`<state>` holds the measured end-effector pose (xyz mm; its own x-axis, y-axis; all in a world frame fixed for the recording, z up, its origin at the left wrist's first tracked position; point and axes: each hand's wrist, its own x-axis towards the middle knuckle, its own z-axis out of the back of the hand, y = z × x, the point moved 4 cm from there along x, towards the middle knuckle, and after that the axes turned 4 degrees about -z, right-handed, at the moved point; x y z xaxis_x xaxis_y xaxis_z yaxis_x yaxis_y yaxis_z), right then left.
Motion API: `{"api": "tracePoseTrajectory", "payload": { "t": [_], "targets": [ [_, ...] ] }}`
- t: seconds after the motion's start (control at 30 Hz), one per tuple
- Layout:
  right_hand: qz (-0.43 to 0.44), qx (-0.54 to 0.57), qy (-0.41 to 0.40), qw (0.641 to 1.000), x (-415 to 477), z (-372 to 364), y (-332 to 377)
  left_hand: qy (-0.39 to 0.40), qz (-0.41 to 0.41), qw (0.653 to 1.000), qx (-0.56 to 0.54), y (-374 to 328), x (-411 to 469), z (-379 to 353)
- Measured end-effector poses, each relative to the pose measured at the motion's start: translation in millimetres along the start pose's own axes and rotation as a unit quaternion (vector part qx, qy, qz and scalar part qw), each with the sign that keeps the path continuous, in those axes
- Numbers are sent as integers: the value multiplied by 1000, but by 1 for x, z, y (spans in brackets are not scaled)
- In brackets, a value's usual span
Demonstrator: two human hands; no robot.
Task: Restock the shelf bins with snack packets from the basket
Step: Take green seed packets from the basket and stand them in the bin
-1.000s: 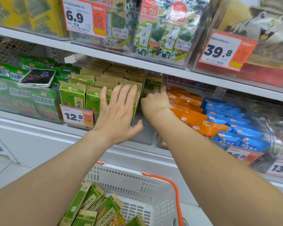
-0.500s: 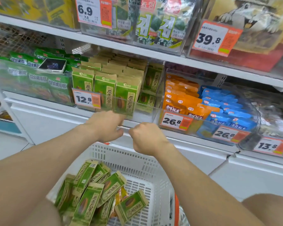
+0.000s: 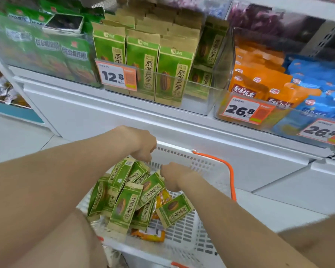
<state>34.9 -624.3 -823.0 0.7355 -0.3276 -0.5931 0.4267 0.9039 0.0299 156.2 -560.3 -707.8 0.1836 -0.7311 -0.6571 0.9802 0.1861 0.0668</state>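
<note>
Reaching low centre, your left hand (image 3: 141,146) and right hand (image 3: 174,176) look curled, seemingly empty; a hasty grab could spill green packets (image 3: 124,202) from the basket (image 3: 191,225).

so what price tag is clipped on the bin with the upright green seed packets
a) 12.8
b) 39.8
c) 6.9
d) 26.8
a, the orange and white price tag on the front of the clear bin holding the upright green seed packets reads 12.8.
</note>
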Motion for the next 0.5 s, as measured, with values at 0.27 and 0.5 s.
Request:
{"api": "tracePoseTrajectory", "payload": {
  "t": [0.27,0.5],
  "targets": [
    [-44,195,84,976,37,-25,5,3,-10,1000,-18,9,26,-1],
    [-70,317,119,938,53,-41,10,2,-19,1000,-5,11,33,3]
  ]
}}
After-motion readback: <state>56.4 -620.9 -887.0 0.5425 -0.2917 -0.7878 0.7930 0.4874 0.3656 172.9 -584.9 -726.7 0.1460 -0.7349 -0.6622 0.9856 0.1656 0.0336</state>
